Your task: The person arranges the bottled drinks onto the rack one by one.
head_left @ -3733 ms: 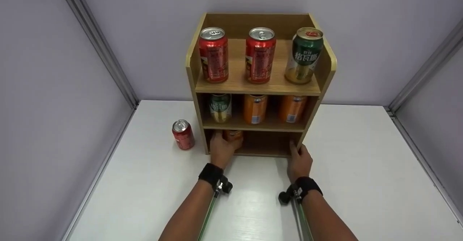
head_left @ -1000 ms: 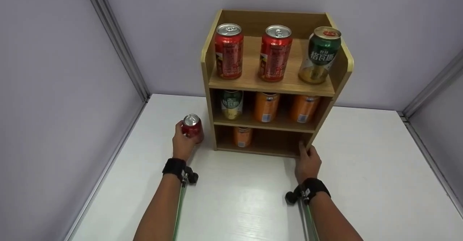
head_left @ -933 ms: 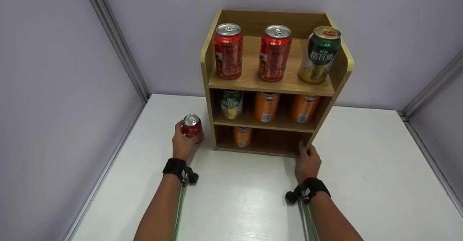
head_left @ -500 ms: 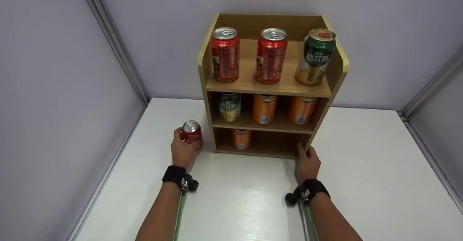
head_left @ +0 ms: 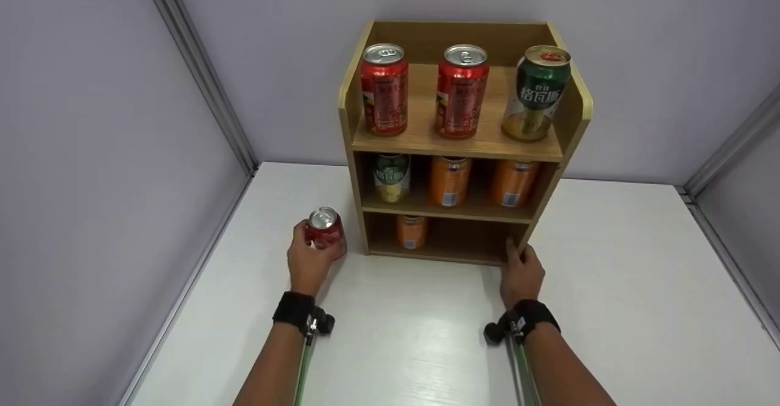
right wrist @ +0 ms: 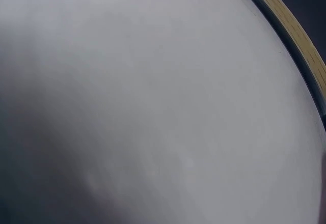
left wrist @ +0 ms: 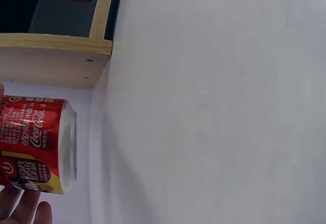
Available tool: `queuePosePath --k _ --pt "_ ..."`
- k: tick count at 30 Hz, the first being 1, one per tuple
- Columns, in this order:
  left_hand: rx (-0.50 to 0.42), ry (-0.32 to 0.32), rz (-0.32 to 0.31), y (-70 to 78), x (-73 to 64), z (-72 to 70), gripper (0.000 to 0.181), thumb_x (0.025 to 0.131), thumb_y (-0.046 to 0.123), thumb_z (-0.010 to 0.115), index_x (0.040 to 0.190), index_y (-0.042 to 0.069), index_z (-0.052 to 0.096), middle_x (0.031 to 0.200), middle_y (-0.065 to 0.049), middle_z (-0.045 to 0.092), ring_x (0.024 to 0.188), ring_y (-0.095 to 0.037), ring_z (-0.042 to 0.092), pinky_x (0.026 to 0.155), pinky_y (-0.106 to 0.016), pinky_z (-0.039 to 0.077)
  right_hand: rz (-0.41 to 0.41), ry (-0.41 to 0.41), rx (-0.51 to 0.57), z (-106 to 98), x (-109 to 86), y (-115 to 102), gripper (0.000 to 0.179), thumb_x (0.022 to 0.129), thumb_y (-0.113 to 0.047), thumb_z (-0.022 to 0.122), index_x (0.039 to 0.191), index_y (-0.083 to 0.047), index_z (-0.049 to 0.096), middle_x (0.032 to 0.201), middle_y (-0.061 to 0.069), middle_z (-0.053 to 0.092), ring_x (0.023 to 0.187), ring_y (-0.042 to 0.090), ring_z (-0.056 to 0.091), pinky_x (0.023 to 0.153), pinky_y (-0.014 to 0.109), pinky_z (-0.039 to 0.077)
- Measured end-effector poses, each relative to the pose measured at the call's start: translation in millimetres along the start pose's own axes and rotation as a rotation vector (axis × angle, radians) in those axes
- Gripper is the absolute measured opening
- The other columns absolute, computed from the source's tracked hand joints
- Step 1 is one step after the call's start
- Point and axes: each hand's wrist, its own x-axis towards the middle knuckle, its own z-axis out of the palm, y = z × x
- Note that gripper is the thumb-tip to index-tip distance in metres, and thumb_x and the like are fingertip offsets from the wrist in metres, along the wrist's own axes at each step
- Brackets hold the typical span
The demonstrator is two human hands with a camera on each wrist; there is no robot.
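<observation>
Left of the wooden shelf [head_left: 457, 147], my left hand [head_left: 309, 264] grips a red Coca-Cola can [head_left: 324, 228], thumb on its right side and fingers round its left. The left wrist view shows the printed side and pale base of this cola can [left wrist: 35, 142], with several fingertips [left wrist: 25, 208] behind it. Whether its base touches the table is hard to tell. My right hand [head_left: 522, 278] holds the lower right side panel of the shelf, thumb inside and fingers outside. The right wrist view catches mostly table and a strip of shelf edge [right wrist: 290, 23].
On the top tier stand two red cans [head_left: 385, 98] [head_left: 461, 101] and a green-and-gold can [head_left: 536, 98]. The middle tier bears another green can [head_left: 391, 177] and two orange cans [head_left: 450, 180] [head_left: 513, 181]. One orange can [head_left: 411, 232] sits at the bottom left. The white table [head_left: 402, 333] meets grey walls.
My left hand has left the orange can on the bottom tier and taken hold of the red cola can, which has since shifted slightly towards me. The right hand keeps its hold.
</observation>
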Motion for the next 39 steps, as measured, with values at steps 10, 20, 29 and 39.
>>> queuePosePath --k 10,20,29,39 --pt "-0.060 0.033 0.117 23.2 -27.8 -12.2 0.080 0.077 0.021 0.093 0.145 0.006 0.053 0.144 -0.015 0.063 0.136 -0.033 0.057 0.116 -0.061 0.044 -0.018 0.019 -0.012 0 -1.7 0 0.069 0.098 -0.075 0.048 0.107 -0.008 0.058 0.122 0.013 0.067 0.105 0.027 0.055 0.089 0.037 0.040" --pt "0.028 0.100 0.282 50.5 -48.8 -23.6 0.080 0.072 0.022 0.097 0.139 0.002 0.058 0.132 -0.017 0.068 0.118 -0.030 0.063 0.101 -0.051 0.051 -0.035 -0.001 0.012 0 -3.3 -1 0.071 0.098 -0.075 0.048 0.117 -0.008 0.061 0.126 0.013 0.068 0.107 0.026 0.057 0.089 0.036 0.041" --pt "0.054 0.116 0.411 79.6 -65.4 -24.4 0.078 0.069 0.022 0.098 0.134 0.002 0.060 0.125 -0.014 0.071 0.111 -0.025 0.065 0.094 -0.047 0.054 -0.043 0.021 -0.002 0 -3.9 2 0.067 0.097 -0.076 0.049 0.096 -0.010 0.053 0.107 0.012 0.062 0.095 0.024 0.051 0.083 0.035 0.039" --pt "0.051 0.076 0.517 101.2 -78.0 -10.1 0.077 0.069 0.028 0.098 0.132 0.002 0.060 0.121 -0.013 0.071 0.106 -0.023 0.066 0.090 -0.044 0.057 -0.040 0.028 -0.019 0 -1.6 1 0.066 0.098 -0.075 0.049 0.095 -0.009 0.053 0.114 0.014 0.065 0.101 0.026 0.053 0.087 0.036 0.040"
